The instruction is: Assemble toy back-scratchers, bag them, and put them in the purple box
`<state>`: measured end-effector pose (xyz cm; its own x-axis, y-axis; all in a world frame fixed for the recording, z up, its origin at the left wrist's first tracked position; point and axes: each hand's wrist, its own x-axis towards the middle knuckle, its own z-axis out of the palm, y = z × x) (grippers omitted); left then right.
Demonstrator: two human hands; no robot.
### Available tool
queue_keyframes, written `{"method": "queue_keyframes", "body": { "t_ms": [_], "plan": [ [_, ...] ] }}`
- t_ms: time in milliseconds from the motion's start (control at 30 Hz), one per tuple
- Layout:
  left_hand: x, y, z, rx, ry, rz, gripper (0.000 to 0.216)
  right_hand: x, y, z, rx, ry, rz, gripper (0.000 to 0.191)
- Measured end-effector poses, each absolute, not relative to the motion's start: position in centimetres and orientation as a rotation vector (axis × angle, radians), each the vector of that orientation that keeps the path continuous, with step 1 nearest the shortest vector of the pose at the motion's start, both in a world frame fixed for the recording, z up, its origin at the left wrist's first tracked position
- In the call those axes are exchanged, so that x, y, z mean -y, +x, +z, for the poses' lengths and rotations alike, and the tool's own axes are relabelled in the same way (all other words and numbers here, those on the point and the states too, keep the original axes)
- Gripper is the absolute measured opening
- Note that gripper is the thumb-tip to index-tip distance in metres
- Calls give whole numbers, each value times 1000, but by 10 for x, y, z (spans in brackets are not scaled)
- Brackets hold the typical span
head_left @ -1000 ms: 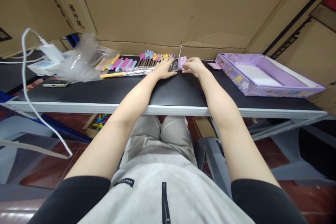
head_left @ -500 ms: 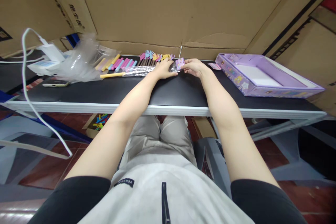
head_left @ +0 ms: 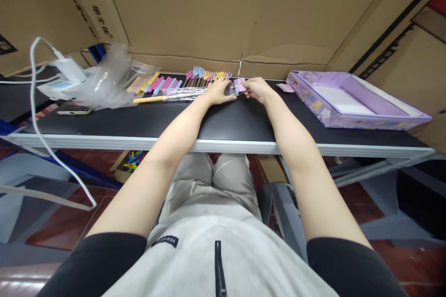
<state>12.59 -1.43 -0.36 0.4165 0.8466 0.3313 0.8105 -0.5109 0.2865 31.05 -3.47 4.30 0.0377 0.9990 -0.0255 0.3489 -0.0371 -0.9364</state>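
Note:
A long back scratcher [head_left: 149,100] with a yellow handle lies across the bench, most of its length in a clear plastic sleeve [head_left: 184,94]. My left hand [head_left: 219,93] holds its right part, fingers on the far side and thumb on the near side. At the right end sits a small purple label card [head_left: 239,85]. My right hand [head_left: 257,89] pinches the card's right edge, fingertips partly hidden. Behind my left hand, several back scratchers [head_left: 198,74] with pink, blue and yellow claw heads lie in a row, beside several coloured handles [head_left: 163,84].
A purple open box [head_left: 334,123] stands on the right of the black bench [head_left: 237,123], with another card [head_left: 285,87] beside it. Crumpled plastic bags [head_left: 108,79], a phone-like device [head_left: 74,110] and a white cable [head_left: 33,83] are at left. Cardboard [head_left: 195,14] walls the back.
My right hand's fingers have closed in slightly at the card, and the card has shifted a touch to the right. My left hand stays in place.

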Motion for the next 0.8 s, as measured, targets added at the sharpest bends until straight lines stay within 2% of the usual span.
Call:
{"method": "queue_keyframes", "body": {
  "t_ms": [800],
  "plan": [
    [11,124,-5,-1432,2566,708,79,31,320,40,1492,-1465,1069,40]
  ]
}}
